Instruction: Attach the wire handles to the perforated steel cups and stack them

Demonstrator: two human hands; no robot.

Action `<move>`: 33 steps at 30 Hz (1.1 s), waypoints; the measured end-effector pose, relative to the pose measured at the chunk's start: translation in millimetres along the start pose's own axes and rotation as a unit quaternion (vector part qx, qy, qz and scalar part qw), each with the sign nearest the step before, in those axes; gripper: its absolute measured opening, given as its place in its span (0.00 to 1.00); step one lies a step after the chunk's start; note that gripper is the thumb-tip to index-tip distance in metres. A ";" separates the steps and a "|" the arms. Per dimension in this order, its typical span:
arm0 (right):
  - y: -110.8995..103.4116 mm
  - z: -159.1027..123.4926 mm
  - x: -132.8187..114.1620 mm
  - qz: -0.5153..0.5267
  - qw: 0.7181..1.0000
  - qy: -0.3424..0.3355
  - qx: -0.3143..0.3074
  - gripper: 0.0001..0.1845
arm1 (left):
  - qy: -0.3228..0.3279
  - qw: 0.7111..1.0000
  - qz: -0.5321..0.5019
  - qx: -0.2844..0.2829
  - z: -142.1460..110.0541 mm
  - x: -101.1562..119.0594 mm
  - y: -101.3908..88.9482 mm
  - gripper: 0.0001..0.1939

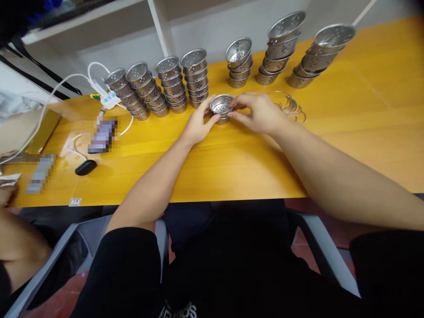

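In front of me on the table stands a short stack of perforated metal strainer cups (221, 106), seemingly one nested in another. My left hand (199, 121) is closed round its left side, thumb at the front. From the right, my right hand (253, 110) grips the upper rim between thumb and fingers. Just right of that hand lies a loose bunch of thin metal rings (291, 108). Behind my hands rises a stack of the same cups (195, 77), and another stack (239, 62) stands a little to the right.
More cup stacks line the back of the yellow table (371, 115), some leaning, such as the far right stack (311, 57). At left are a phone (103, 136), a black oval device (85, 167) and a power strip (111, 100) with white cables. Another person's arm (20, 238) shows at far left.
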State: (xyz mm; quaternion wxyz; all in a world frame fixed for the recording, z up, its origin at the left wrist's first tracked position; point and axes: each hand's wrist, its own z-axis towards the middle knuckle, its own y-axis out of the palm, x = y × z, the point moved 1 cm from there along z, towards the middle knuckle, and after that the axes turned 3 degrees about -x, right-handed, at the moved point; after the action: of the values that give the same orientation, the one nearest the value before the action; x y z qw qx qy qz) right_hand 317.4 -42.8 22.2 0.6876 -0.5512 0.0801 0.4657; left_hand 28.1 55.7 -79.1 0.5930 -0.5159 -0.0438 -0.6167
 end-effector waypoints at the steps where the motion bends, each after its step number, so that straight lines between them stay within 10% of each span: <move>1: -0.1 -0.3 -1.1 0.000 1.000 -0.002 0.001 0.41 | -0.007 1.000 0.001 0.011 -0.4 -2.6 0.6 0.47; 13: -39.2 45.5 -10.4 -0.179 0.969 0.140 0.099 0.23 | -0.056 0.996 -0.010 0.070 -13.8 -11.1 -1.9 0.40; 23: -44.2 117.6 -24.2 -0.244 0.950 0.191 0.049 0.16 | -0.056 0.997 0.002 0.060 -18.6 5.1 -3.9 0.35; 33: -45.9 103.4 -13.6 -0.216 0.963 0.038 0.154 0.14 | -0.047 0.996 0.010 0.072 -16.5 -6.7 -3.8 0.49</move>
State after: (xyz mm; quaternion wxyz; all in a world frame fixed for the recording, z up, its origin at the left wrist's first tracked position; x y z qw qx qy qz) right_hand 301.7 37.7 101.3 0.8448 -0.4606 0.0562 0.2667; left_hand 13.9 50.4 -89.3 0.6320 -0.5007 -0.1103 -0.5812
